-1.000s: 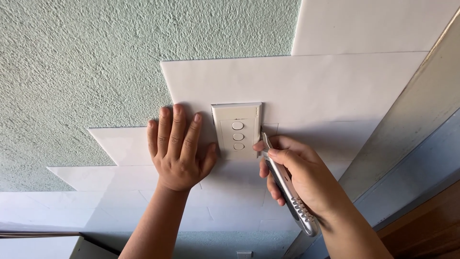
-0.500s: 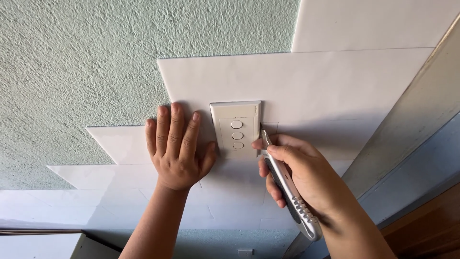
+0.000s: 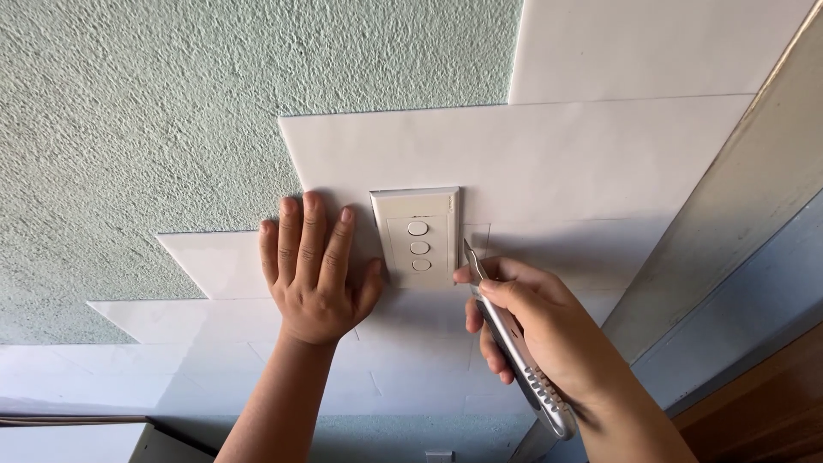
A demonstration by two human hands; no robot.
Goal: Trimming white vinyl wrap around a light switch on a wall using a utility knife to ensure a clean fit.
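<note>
Wall: rough pale-green plaster (image 3: 146, 111) fills the far left, and smooth white panels (image 3: 600, 163) step across it towards the right, up to a grey door frame (image 3: 729, 231).
Head view, switch: a white switch plate (image 3: 417, 236) with three round buttons sits in the middle, the panel sheet cut close around it.
Left hand: the left hand (image 3: 315, 274) lies flat on the panel just left of the plate, fingers spread, holding nothing, only pressing the sheet down.
Right hand: the right hand (image 3: 536, 330) has its grip closed round a silver utility knife (image 3: 514, 339), blade tip up, touching the panel just right of the plate's lower edge.
Step in hand: looks like trimming the panel along the plate's right side.
Next move calls for: I'd judge a steady, straight pull hugging the plate's edge, the flat hand kept firm and clear of the blade.
</note>
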